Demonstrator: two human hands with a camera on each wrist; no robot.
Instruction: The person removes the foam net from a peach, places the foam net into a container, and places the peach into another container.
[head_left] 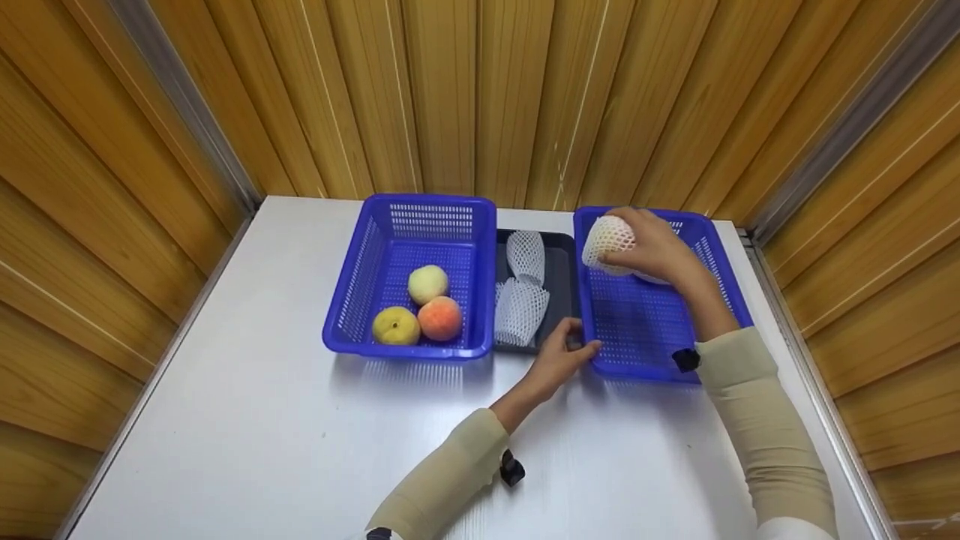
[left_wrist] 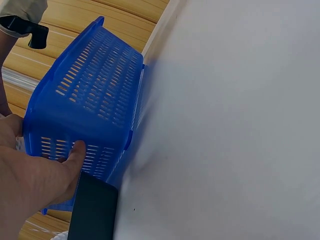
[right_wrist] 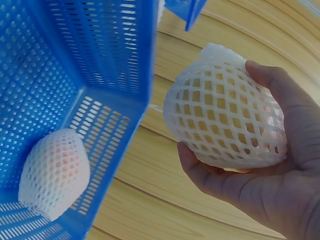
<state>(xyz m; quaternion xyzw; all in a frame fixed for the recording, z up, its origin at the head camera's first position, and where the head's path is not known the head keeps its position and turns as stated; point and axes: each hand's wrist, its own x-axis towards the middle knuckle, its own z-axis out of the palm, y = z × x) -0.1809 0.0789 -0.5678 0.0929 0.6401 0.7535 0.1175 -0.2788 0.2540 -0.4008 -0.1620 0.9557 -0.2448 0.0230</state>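
Observation:
My right hand (head_left: 656,244) grips a peach in a white foam net (right_wrist: 225,107), above the back left part of the right-hand blue basket (head_left: 637,371). Through the mesh the peach looks yellow with some pink. Inside that basket lies another netted peach (right_wrist: 55,172), mostly hidden behind my hand in the head view. Low at the basket's front left corner, my left hand (head_left: 551,367) touches its outside, the thumb (left_wrist: 76,155) against the slotted wall.
A second blue basket (head_left: 409,351) on the left holds three bare peaches (head_left: 440,318). Between the baskets, a black tray (head_left: 559,277) carries white foam nets (head_left: 521,311). Wood-patterned walls (head_left: 510,97) enclose the white table (head_left: 262,420) at the back and sides.

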